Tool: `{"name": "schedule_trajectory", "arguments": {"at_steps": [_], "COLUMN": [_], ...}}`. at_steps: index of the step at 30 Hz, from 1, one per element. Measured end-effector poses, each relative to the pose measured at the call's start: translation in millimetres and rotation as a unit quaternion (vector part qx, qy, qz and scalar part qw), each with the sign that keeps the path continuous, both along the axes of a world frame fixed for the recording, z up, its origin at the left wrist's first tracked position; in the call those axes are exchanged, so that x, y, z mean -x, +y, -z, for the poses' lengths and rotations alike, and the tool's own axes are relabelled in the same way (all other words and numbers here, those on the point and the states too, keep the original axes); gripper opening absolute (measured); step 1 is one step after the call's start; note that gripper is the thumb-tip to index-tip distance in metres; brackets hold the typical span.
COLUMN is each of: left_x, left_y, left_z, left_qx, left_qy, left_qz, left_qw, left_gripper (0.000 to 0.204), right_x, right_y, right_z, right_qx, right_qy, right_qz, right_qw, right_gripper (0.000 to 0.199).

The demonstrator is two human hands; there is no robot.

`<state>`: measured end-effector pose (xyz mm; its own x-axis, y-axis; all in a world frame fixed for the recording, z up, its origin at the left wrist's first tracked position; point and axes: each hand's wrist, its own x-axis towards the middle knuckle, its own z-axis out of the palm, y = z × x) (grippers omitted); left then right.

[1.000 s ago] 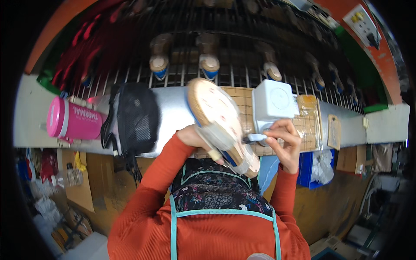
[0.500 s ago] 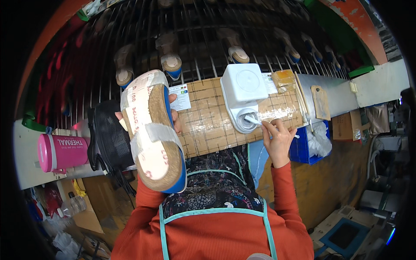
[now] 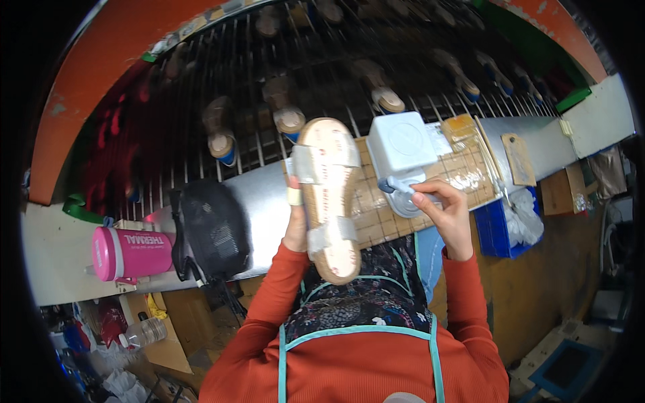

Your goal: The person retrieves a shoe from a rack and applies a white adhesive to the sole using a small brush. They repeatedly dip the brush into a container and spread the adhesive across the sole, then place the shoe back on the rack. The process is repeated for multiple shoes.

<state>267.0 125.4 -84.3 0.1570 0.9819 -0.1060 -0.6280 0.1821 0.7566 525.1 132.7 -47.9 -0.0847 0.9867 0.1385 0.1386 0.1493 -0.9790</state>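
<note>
A sandal with a pale insole, greyish straps and a woven-looking rim is held up over the near edge of the bench. My left hand grips it from its left side, most of the fingers hidden behind it. Between thumb and fingers, my right hand pinches a small brush with a pale handle and a dark, blurred tip. That tip hovers just above the round cup at the foot of a white dispenser, right of the sandal.
Brown taped cardboard lies under the dispenser. Left on the bench are a black mesh bag and a pink thermal jug. Behind runs a rod conveyor carrying several sandals. A blue bin with white plastic hangs at the right.
The brush has come up out of the dispenser's cup in my right hand. My left hand has lowered and turned the sandal, so its insole faces me more squarely. The whole view has shifted.
</note>
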Motion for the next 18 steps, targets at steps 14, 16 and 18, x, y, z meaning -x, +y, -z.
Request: {"name": "schedule_trajectory", "arguments": {"at_steps": [14,16,18], "left_x": [9,10,10], "left_y": [-13,-16,-22], "left_z": [-5,-7,-9], "left_qx": [-0.120,-0.124,-0.135], "left_qy": [0.223,0.226,0.236], "left_qz": [-0.057,-0.066,-0.062], "left_qw": [0.966,0.964,0.960], "left_gripper": [0.076,0.073,0.073], "right_x": [83,84,84], "right_y": [10,15,17], "right_z": [-33,-35,-37], "right_qx": [-0.207,-0.222,-0.235], "right_qy": [-0.083,-0.114,-0.127], "right_qz": [0.048,0.048,0.049], "right_qw": [0.974,0.967,0.962], "right_gripper": [0.019,0.018,0.018]}}
